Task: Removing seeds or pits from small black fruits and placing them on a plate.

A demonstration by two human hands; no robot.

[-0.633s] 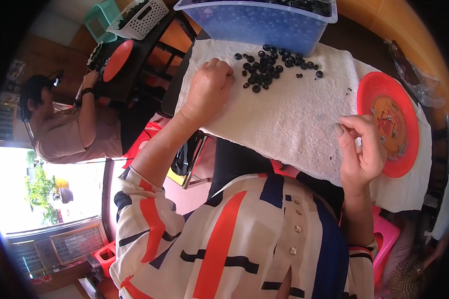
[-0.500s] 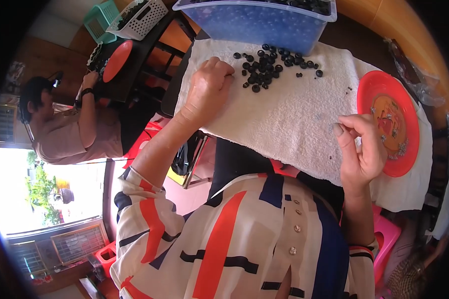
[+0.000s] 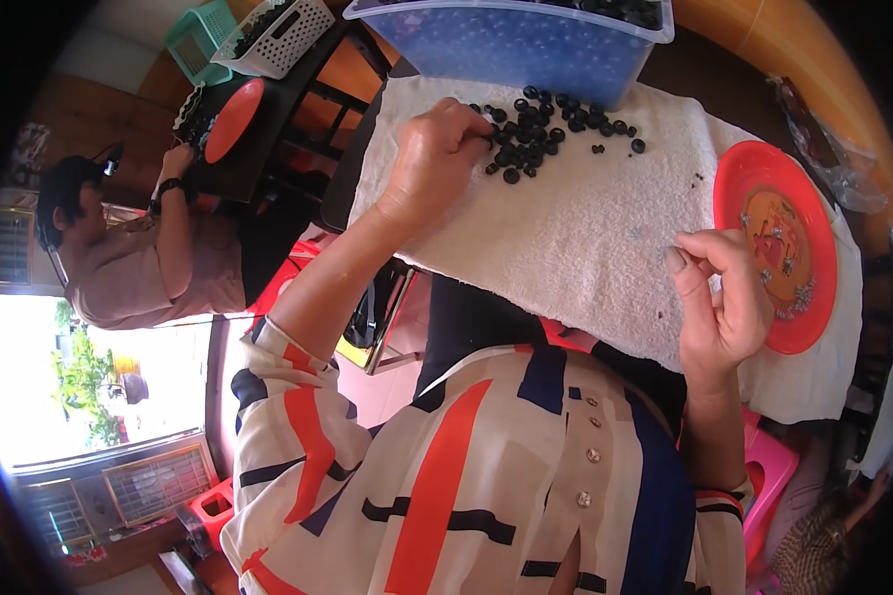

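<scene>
Small black round pieces (image 3: 532, 134), some with a hole in the middle, lie in a loose pile on a white towel (image 3: 585, 228). At the pile's left edge is my left hand (image 3: 439, 154), its thumb and fingers pinched together among the nearest pieces; whether one is between the fingertips is hidden. My right hand (image 3: 722, 302) hovers over the towel's right part, thumb and index finger pinched. Anything in that pinch is too small to make out. Just beyond it lies a red plate (image 3: 729, 183) with tiny silvery bits on it.
A clear bluish plastic bin (image 3: 506, 50) full of similar pieces stands behind the pile. A crumpled plastic bag (image 3: 848, 174) lies far right. At left, a person (image 3: 159, 238) sits by a dark table with a red plate (image 3: 234, 121), a white basket (image 3: 286, 40) and a green basket (image 3: 198, 45).
My left hand has moved right and slightly away from me, from bare towel to the edge of the black pieces. My right hand stays nearly in place, still pinched.
</scene>
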